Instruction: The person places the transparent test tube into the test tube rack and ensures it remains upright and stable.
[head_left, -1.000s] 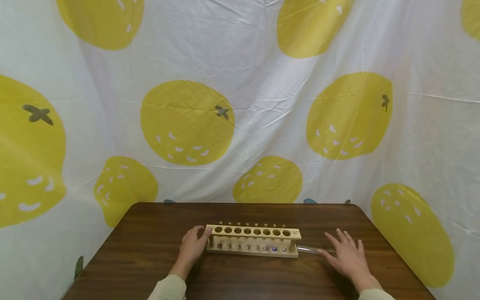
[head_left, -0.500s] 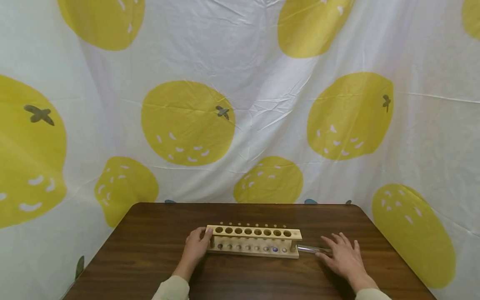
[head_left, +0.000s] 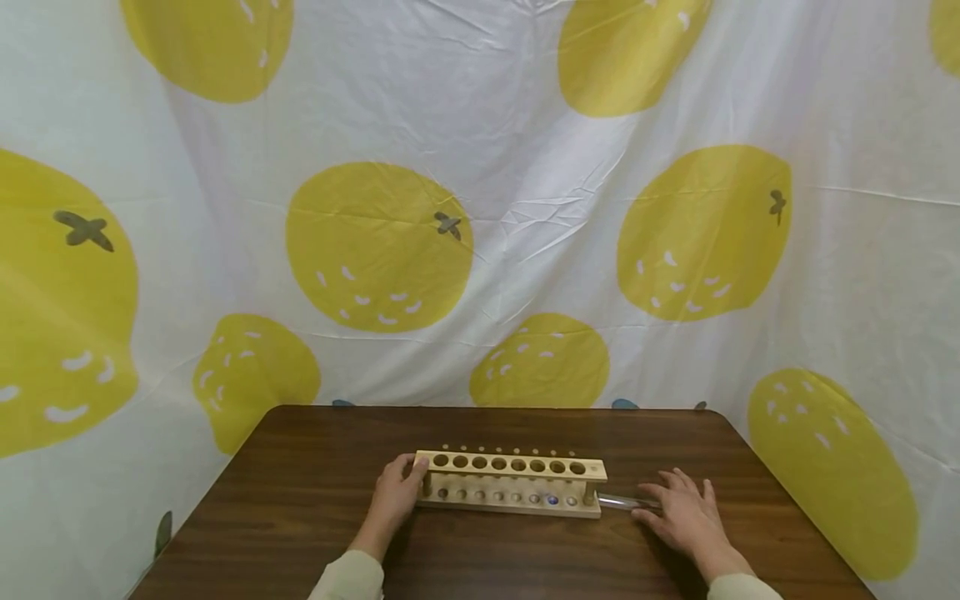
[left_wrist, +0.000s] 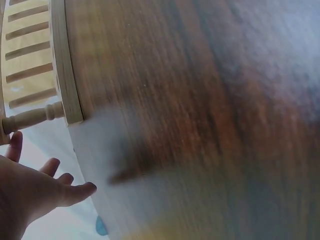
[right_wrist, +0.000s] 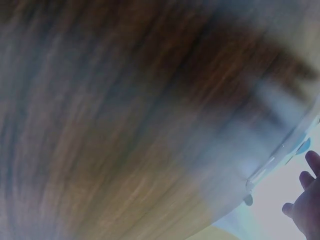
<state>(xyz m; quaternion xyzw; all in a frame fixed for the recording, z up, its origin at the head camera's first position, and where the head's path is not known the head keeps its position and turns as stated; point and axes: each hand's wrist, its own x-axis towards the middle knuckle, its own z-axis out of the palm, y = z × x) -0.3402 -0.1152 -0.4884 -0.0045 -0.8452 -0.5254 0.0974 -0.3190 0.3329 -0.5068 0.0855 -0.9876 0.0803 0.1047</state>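
Left hand (head_left: 393, 497) loose against wooden rack (head_left: 510, 472) — right hand (head_left: 684, 514) wide, perhaps touching clear tube (head_left: 618, 502).

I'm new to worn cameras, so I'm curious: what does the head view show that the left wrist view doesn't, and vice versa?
Only the head view shows the right hand, the clear tube and the round holes in the top of the wooden rack. Only the left wrist view clearly shows the bulging shape of the end post and the slim bars side-on. Both show the left hand at one end of the rack, the brown tabletop and some of the pale cloth.
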